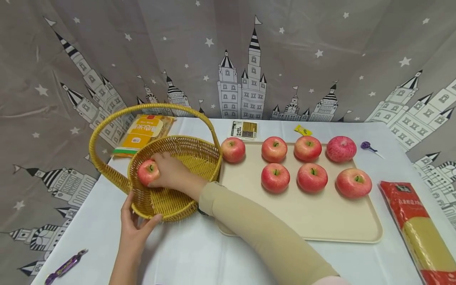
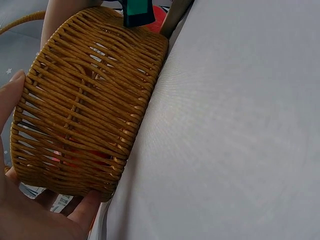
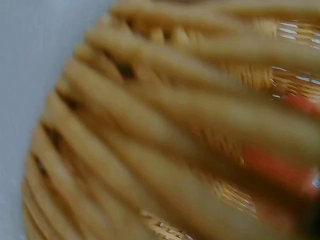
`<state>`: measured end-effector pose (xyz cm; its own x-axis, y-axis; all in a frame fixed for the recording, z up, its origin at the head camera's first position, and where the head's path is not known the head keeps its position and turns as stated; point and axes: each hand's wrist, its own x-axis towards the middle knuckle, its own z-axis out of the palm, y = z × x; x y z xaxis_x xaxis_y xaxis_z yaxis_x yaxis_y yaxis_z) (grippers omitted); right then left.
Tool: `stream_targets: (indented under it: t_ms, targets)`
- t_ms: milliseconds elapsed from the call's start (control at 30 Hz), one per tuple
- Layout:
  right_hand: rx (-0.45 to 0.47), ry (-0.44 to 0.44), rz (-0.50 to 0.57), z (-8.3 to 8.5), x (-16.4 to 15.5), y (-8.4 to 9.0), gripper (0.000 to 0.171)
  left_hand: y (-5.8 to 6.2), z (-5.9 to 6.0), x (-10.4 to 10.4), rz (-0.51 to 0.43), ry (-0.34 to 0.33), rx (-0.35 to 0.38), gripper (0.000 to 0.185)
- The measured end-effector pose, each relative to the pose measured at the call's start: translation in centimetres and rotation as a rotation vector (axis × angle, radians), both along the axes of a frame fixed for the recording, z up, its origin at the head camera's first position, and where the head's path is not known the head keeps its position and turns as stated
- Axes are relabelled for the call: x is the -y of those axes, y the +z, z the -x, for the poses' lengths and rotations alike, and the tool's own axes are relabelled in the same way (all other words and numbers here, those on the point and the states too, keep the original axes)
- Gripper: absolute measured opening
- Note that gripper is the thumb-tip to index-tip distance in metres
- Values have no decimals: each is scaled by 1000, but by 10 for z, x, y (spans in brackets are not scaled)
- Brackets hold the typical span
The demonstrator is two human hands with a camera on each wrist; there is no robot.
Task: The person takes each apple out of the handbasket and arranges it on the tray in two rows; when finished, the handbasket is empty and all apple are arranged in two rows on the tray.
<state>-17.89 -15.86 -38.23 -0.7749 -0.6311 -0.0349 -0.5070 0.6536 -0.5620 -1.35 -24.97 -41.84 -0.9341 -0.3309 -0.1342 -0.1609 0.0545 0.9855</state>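
Observation:
A yellow wicker basket [image 1: 174, 217] with a tall hoop handle stands at the left of the table. My left hand [image 1: 134, 227] holds its near left side, thumb and fingers spread around the woven wall [image 2: 85, 110] in the left wrist view. Inside the basket, my right hand [image 1: 171, 171] grips a red apple [image 1: 147, 173] against the left part of the interior. Some of the right fingers are hidden behind the apple. Blurred weave fills most of the right wrist view, with red [image 3: 280, 167] showing through the gaps.
A beige tray [image 1: 338, 221] with several apples [image 1: 275, 178] lies right of the basket, under my right sleeve. Around them are a noodle pack [image 1: 417, 225], a lollipop [image 1: 368, 146], a yellow sweet [image 1: 303, 130], a small packet [image 1: 244, 130], an orange bag [image 1: 142, 130] and a purple-wrapped candy [image 1: 67, 266].

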Motion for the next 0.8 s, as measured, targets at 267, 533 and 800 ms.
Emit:
stream_targets:
  t_ms: [267, 533, 800]
  targets:
    - [-100, 93, 132, -16, -47, 27, 81, 2, -4, -3, 5, 15, 2, 98]
    - [-164, 13, 378, -44, -169, 56, 79, 3, -3, -4, 14, 17, 30, 100]
    - [8, -200, 270, -40, -241, 16, 76, 3, -1, -1, 10, 4, 37, 101]
